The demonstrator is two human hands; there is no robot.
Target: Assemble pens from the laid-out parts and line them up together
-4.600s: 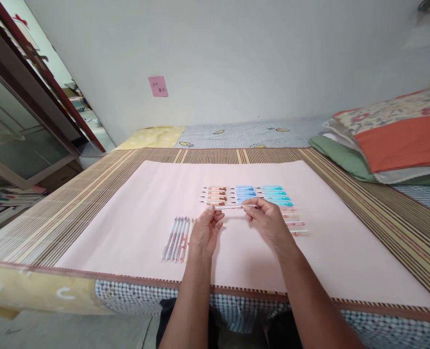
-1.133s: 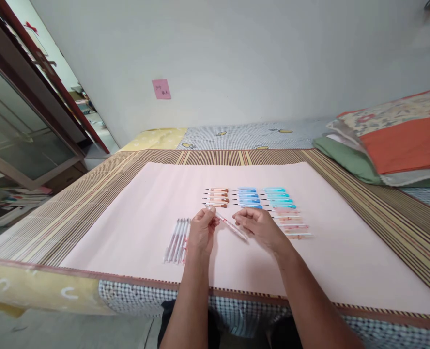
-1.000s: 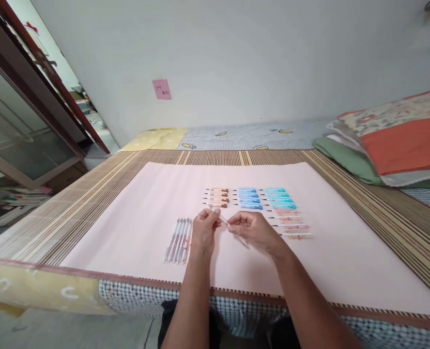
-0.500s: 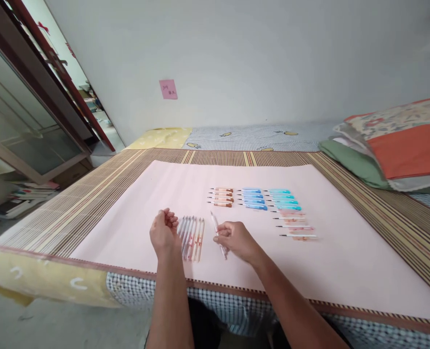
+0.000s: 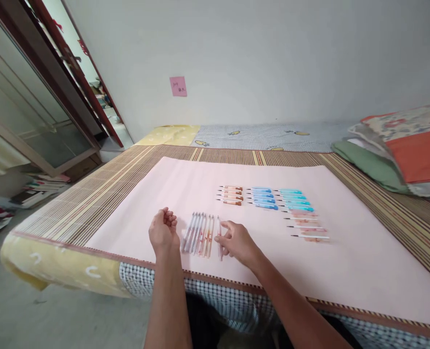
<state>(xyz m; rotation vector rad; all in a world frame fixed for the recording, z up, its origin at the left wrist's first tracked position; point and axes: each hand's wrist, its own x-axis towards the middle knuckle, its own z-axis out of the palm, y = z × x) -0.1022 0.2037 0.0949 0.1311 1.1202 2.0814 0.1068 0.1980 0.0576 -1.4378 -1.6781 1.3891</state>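
My right hand (image 5: 237,241) pinches a slim pale pink pen (image 5: 220,237) between thumb and fingers. The pen stands nearly parallel to a row of pens (image 5: 199,235), just right of it, tip away from me. That row has grey-lilac pens at the left and cream ones with red marks at the right, lying close side by side. On the row's left, my left hand (image 5: 164,230) hovers with fingers loosely curled and nothing seen in it. Beyond my right hand lie groups of brown pens (image 5: 232,195), blue pens (image 5: 261,198), turquoise pens (image 5: 295,199) and pink pens (image 5: 307,228), tips pointing left.
A pale pink sheet (image 5: 135,228) covers much of the striped mat (image 5: 116,186) on the bed. Folded bedding (image 5: 418,150) is piled at the right. The wall behind carries a pink note (image 5: 178,86). Books (image 5: 42,189) lie low at the left beside a glass-panelled door (image 5: 55,140).
The pen in my right hand has turned from slanted to nearly straight and come closer to the row. My left hand stays beside the row. The whole view has shifted slightly.
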